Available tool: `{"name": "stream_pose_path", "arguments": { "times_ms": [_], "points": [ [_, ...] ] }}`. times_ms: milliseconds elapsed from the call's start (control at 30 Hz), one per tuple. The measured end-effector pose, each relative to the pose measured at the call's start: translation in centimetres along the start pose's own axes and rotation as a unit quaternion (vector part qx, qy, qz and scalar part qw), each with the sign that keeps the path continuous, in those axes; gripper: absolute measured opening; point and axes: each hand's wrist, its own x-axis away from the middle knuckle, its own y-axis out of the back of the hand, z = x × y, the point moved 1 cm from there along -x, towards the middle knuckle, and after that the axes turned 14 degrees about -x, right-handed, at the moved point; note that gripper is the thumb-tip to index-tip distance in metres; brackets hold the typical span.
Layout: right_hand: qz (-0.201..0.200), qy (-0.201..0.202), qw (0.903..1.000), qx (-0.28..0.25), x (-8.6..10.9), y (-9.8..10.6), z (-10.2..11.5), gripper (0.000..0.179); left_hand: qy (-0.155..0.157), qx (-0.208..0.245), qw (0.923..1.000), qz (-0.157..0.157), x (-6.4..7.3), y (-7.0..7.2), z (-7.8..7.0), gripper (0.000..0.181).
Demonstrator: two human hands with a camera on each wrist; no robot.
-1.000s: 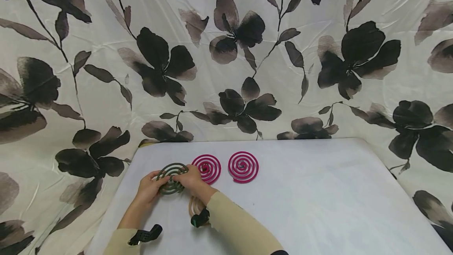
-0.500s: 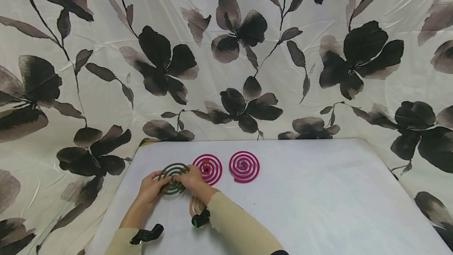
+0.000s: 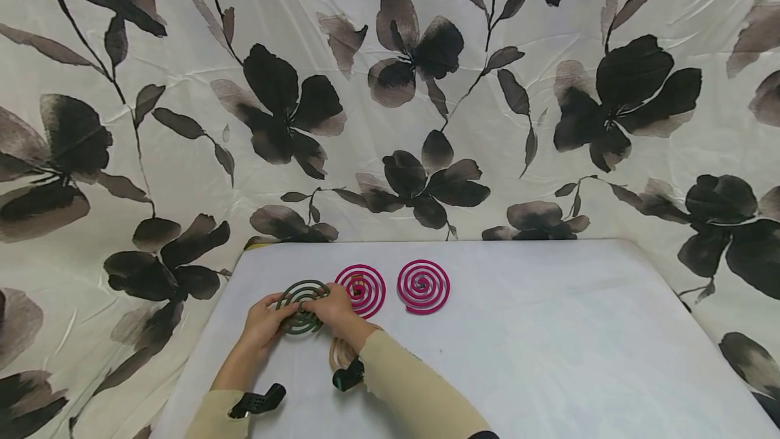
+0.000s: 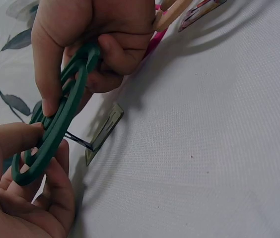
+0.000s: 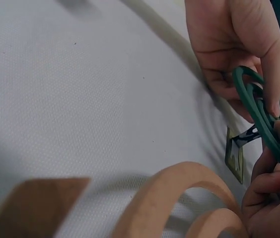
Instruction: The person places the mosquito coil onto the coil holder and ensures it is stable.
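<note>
Both hands hold a dark green mosquito coil [image 3: 298,328] over the left part of the white table. My left hand [image 3: 262,322] grips its left side, with the thumb reaching toward the middle. From the other side, my right hand [image 3: 332,305] pinches it, its thumb pressing near the center. A thin metal coil stand [image 4: 105,131] projects from the underside of the green coil, its flat slotted base held over the tabletop. A tan mosquito coil [image 5: 189,171] lies close below the right wrist, mostly hidden by the right forearm in the head view.
Two magenta mosquito coils lie toward the back: the left one [image 3: 374,290] has a brassy piece at its center and is partly behind the right hand; the other [image 3: 445,288] is farther right. Behind the white table [image 3: 548,337] hangs a floral cloth [image 3: 524,154].
The head view has shifted slightly, moving the whole scene a little to the right. Both hands keep almost the same hold on the green coil.
</note>
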Motion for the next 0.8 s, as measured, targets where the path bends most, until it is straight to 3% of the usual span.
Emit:
{"name": "stream_pose_path", "arguments": {
  "times_ms": [533, 800],
  "points": [
    [0.003, 0.001, 1.0, 0.009, -0.14, 0.19, 0.09, 0.048, -0.012, 0.011, 0.9998, -0.008, -0.5, -0.53, 0.11, 0.052],
    [-0.002, -0.001, 0.9998, 0.02, -0.39, -0.02, -0.46, 0.057, -0.01, 0.002, 0.9999, -0.014, -0.64, -0.51, 0.52, 0.051]
  ]
}}
